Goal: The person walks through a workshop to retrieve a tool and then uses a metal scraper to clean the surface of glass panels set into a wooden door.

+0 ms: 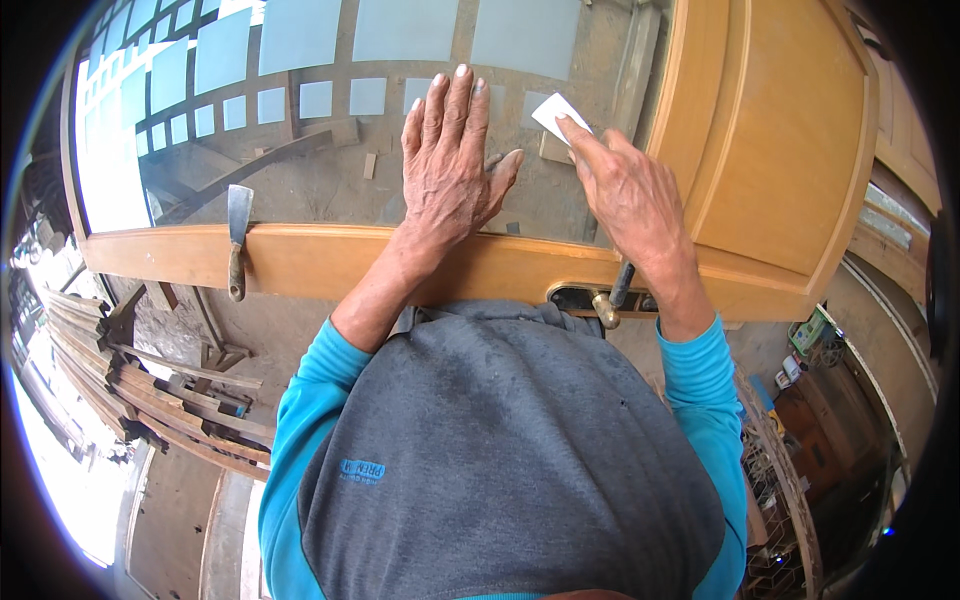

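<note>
A wooden door (pixel 790 130) with a large glass pane (pixel 330 180) lies flat in front of me. My left hand (pixel 448 155) rests on the glass, fingers stretched out and the thumb apart. To its right, my right hand (pixel 632 195) grips a small white flat piece (pixel 556 112), its index finger pressed along it near the glass; whether it is a card or a plastic scraper I cannot tell. A putty knife (pixel 238 235) with a worn handle lies across the door's near rail at the left. Below my right wrist sits a brass door handle (pixel 606 310) in its dark lock plate.
Stacked timber strips (pixel 150 385) lie on the floor at the left. A small wood block (pixel 557 148) shows at the glass by the white piece. Another wooden panel (pixel 905 130) stands at the far right, and a brown cabinet (pixel 825 430) is below it. Bright reflections cover the pane's upper left.
</note>
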Demonstrator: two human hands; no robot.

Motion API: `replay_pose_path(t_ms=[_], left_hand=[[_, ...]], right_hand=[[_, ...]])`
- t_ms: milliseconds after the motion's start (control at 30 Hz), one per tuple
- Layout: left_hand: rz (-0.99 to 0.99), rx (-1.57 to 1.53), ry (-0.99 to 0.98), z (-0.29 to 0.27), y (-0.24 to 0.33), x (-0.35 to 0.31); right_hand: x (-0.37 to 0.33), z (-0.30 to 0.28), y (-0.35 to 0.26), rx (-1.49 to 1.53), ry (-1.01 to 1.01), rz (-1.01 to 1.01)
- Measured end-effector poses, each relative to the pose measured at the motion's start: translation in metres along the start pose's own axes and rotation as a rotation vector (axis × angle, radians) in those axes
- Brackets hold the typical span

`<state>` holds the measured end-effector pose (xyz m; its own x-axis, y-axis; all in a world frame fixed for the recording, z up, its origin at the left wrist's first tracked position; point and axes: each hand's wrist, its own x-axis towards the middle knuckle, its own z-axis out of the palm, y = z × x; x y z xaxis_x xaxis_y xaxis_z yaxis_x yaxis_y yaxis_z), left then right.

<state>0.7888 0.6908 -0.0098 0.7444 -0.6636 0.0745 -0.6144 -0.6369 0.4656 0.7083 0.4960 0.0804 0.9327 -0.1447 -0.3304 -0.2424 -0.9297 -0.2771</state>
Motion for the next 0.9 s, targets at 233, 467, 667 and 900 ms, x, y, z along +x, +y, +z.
replay_pose_path(t_ms=[233, 467, 667, 900], left_hand=[[0.081, 0.087, -0.058, -0.004, -0.001, 0.0], [0.098, 0.027, -0.132, -0.009, 0.002, -0.021], [0.079, -0.026, -0.168, -0.017, 0.005, -0.028], [0.071, -0.067, -0.156, -0.017, 0.004, -0.029]], right_hand=[[0.012, 0.002, -0.006, 0.013, 0.02, 0.011], [0.021, -0.004, -0.008, -0.009, 0.015, -0.011], [-0.001, -0.006, 0.001, 0.038, -0.017, -0.008], [-0.027, -0.014, 0.005, -0.055, -0.114, 0.022]])
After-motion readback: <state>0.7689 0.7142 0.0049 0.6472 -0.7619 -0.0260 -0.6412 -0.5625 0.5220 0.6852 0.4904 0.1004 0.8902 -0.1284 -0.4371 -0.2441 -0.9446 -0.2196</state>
